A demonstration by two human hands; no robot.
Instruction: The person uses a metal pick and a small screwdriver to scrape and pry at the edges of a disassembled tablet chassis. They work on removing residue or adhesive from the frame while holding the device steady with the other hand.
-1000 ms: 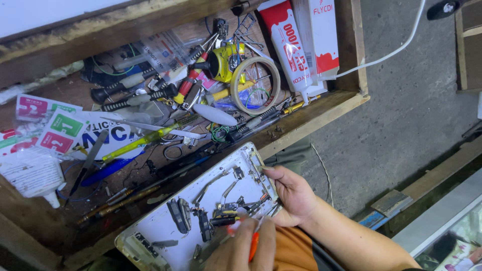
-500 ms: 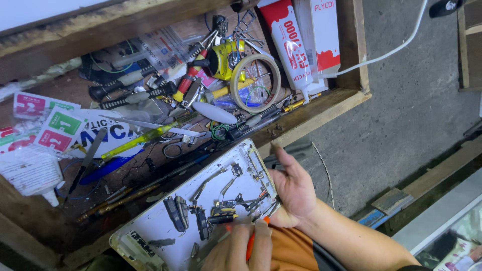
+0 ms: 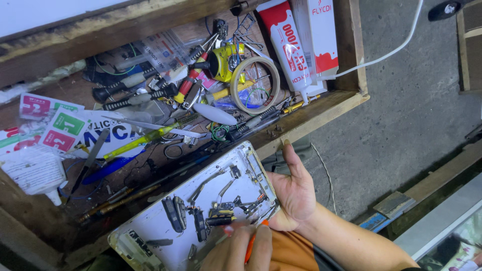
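Shifted right: right hand point(image 3: 295, 193) | grips tablet shell point(image 3: 150, 233) edge | drawer rim point(image 3: 311, 118) near

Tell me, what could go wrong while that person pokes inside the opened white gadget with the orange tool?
1. The open white device shell lies tilted across the wooden drawer's edge, steadied only by the right hand at one end, so it might slide.
2. The left hand works the orange tool among thin, loose-looking parts; a slip could bend or tear one.
3. Any small piece that pops out would probably vanish in the cluttered drawer.
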